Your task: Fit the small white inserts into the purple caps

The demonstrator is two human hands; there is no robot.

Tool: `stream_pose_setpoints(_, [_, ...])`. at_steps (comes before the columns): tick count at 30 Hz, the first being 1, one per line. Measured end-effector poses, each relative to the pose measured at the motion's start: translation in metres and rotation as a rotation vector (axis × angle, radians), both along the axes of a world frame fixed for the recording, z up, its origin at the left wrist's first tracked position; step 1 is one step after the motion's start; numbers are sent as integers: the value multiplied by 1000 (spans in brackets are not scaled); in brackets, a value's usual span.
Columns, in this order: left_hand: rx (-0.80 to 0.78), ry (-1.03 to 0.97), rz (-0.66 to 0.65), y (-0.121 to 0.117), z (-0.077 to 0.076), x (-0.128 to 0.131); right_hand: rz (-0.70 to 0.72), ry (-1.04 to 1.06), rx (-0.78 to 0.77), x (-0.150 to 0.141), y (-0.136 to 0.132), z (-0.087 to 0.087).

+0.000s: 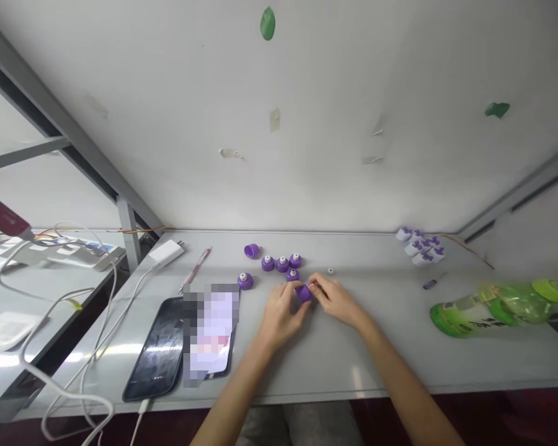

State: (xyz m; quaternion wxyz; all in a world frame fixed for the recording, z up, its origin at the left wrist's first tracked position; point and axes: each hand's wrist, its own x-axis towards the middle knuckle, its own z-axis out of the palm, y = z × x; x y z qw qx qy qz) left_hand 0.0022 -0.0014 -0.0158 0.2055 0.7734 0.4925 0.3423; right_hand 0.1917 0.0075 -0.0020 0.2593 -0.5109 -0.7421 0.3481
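My left hand [279,311] grips a purple bottle cap [304,293] between thumb and fingers, just above the table. At the cap's right side, my right hand [335,300] is closed in a pinch, with a bit of white showing at its fingertips, probably a small white tip. Beyond the hands stand several purple caps [282,264] with white tips on top. Another purple cap [252,251] lies on its side, its hollow facing me. A loose white tip [330,271] sits on the table past my right hand.
Two phones [155,347] lie to the left, near a pen [195,270] and a white charger [166,253] with cables. At the right are several white pieces with purple tops [421,246], a small dark object [430,284] and a green bottle [497,308] on its side.
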Motion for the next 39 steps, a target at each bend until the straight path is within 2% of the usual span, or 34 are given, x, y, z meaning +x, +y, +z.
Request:
stream_pose_setpoints(4, [-60,-37,-1,-2,3,1,9,-55,22,1,0,0])
stream_pose_setpoints(9, [51,-8,-64,1,-5,0,13,-190,79,1,0,1])
stream_pose_setpoints(13, [65,38,-61,3,-8,-1,-6,-175,83,-1,-2,4])
stream_pose_setpoints(18, [1,46,-17,4,-2,-1,-36,-113,125,-5,-4,6])
stream_pose_setpoints(21, [-13,30,5,4,-1,-2,-177,-101,204,2,-1,4])
stream_pose_setpoints(25, [-58,18,95,4,-5,-2,-561,-157,287,31,10,0])
stream_pose_setpoints(28, [-65,19,169,6,-6,-2,-726,-235,275,56,19,-6])
stream_pose_setpoints(32, [-46,-4,254,10,-7,-3,-767,-341,168,71,24,-12])
stream_pose_setpoints(35, [34,-7,296,15,-10,-2,-806,-361,195,64,24,-13])
stream_pose_setpoints(37, [71,24,316,20,-13,1,-750,-345,246,54,23,-13])
stream_pose_setpoints(39, [83,77,324,24,-16,5,-591,-322,271,42,22,-14])
